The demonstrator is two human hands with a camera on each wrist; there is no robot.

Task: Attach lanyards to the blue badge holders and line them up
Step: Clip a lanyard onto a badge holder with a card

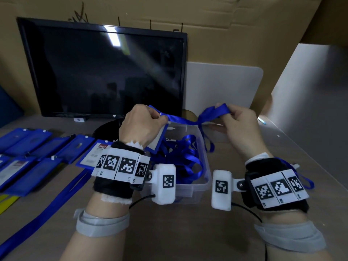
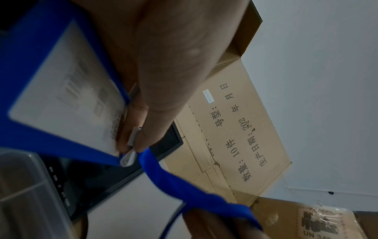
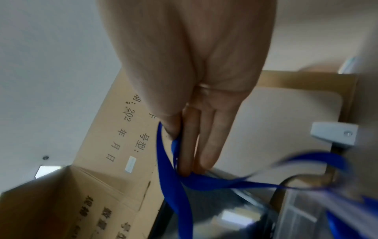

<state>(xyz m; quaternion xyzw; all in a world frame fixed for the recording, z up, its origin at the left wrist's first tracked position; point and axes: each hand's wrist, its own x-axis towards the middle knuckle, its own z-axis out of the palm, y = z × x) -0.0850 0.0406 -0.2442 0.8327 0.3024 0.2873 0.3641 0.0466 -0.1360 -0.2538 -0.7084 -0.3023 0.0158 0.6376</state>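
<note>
My left hand [image 1: 150, 119] holds a blue badge holder [image 1: 157, 141] with a white card in it, above a clear plastic bin [image 1: 205, 182]. In the left wrist view my thumb and finger [image 2: 141, 142] pinch the holder [image 2: 61, 97] at its top by the metal clip [image 2: 128, 159] of a blue lanyard [image 2: 184, 190]. The lanyard [image 1: 185, 121] stretches tight to my right hand [image 1: 228, 113], which pinches its loop between thumb and fingers [image 3: 188, 155]. Loose ribbon [image 3: 175, 194] hangs below my right hand.
Several blue badge holders [image 1: 37, 147] lie in rows on the table at the left, with one lanyard [image 1: 47, 210] trailing toward me. The bin holds more tangled blue lanyards [image 1: 180, 157]. A dark monitor [image 1: 105, 70] and cardboard boxes [image 1: 226, 25] stand behind.
</note>
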